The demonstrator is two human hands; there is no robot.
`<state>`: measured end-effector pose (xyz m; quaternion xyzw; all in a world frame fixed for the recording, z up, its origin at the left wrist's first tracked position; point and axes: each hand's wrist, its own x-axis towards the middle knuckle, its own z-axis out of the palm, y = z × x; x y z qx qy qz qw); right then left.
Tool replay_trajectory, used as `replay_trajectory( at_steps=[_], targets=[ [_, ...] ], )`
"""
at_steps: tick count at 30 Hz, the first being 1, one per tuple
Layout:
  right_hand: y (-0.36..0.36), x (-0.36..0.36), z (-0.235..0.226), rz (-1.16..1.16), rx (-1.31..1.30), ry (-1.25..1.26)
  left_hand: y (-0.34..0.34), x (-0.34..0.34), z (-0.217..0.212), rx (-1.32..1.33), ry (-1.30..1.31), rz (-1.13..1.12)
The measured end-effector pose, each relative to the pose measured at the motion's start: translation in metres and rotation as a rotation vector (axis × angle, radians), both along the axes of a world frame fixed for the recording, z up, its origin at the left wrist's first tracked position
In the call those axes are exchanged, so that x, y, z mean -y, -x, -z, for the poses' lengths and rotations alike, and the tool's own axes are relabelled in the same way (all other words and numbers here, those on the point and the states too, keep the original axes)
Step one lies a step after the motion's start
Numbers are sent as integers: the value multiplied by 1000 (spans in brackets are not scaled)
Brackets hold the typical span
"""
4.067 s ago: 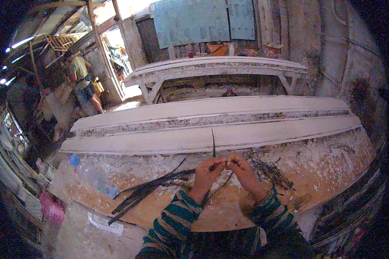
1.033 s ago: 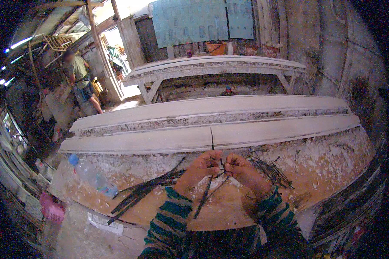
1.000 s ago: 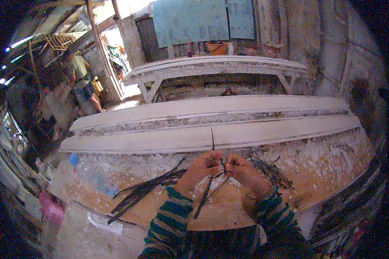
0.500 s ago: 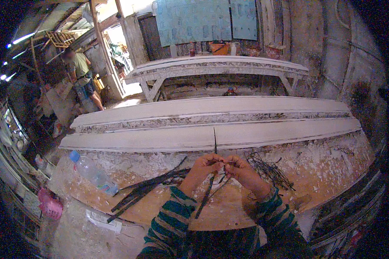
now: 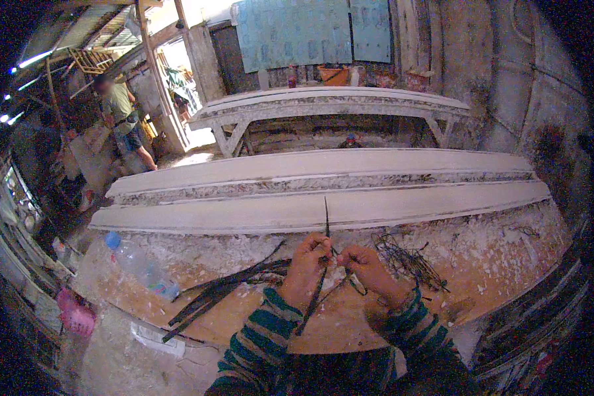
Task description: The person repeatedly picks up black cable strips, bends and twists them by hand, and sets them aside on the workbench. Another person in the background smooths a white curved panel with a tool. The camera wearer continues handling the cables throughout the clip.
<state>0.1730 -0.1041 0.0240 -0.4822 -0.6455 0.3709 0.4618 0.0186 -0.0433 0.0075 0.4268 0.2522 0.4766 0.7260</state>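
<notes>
Over the near side of the plaster-flecked wooden table, my left hand (image 5: 305,269) is closed on a thin dark strip (image 5: 315,305) that sticks up past the fingers and hangs down below them. My right hand (image 5: 371,270) is pinched close beside it, on a narrow dark strand that loops beneath the fingers. A bundle of flat black strips (image 5: 224,285) lies to the left of my left hand. To the right of my right hand sits a tangle of thin dark strands (image 5: 412,263). Where the two pieces meet between my fingertips is too small to make out.
A clear plastic bottle (image 5: 142,267) with a blue cap lies at the table's left. Two long whitish mouldings (image 5: 244,210) run across beyond my hands. Behind stands a white-coated bench (image 5: 336,102). A pink basket (image 5: 76,311) is at lower left; a person (image 5: 122,115) stands far left.
My hands have come slightly apart, the right one shifting right and down. The strip in my left hand still points upward. The person at far left has moved slightly.
</notes>
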Motion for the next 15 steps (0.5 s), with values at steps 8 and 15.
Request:
replay_trajectory(
  at_steps=[8,15],
  targets=[
    [0,-2,2,-34,-24,64,-1,-8,-1,-132,-221,-124],
    [0,-1,0,-139,-157,135,11,-13,-18,-254,-352,-146]
  ],
)
